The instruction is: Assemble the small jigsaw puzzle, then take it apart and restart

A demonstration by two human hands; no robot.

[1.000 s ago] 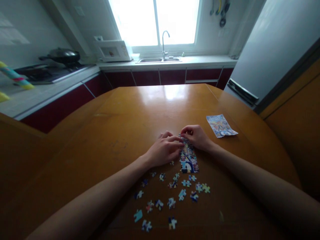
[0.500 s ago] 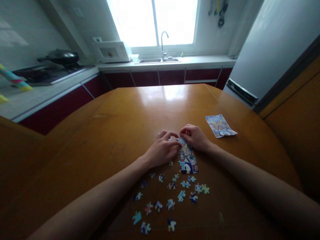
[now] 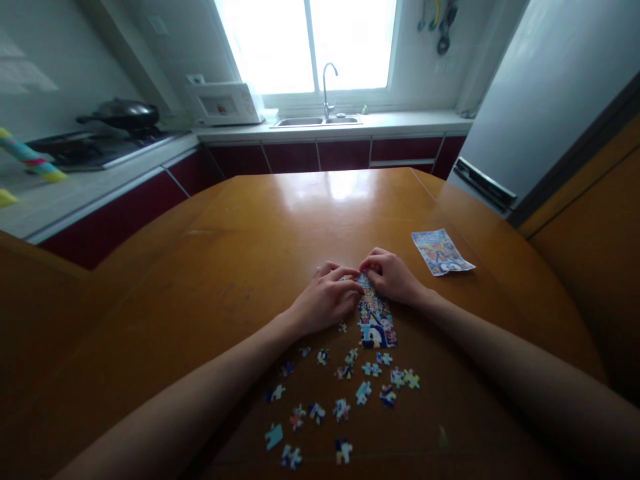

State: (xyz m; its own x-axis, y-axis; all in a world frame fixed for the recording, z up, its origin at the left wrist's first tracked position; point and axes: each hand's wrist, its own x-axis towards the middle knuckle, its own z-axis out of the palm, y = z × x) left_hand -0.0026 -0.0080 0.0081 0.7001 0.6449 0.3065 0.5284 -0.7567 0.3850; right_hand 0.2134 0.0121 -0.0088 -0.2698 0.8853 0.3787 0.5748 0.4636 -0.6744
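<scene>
On the table [image 3: 240, 233], my left hand [image 3: 325, 299] rests, fingers loosely spread, at the puzzle's [image 3: 376, 317] far left edge; my right hand [image 3: 393, 275] curls at its far end. I can't tell if either grips anything. Loose pieces [image 3: 341, 409] lie nearer me, a sheet [image 3: 443, 252] right.

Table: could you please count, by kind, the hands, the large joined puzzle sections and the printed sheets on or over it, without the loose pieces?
Hands: 2 (left hand and right hand)
Large joined puzzle section: 1
Printed sheet: 1
Total: 4
</scene>
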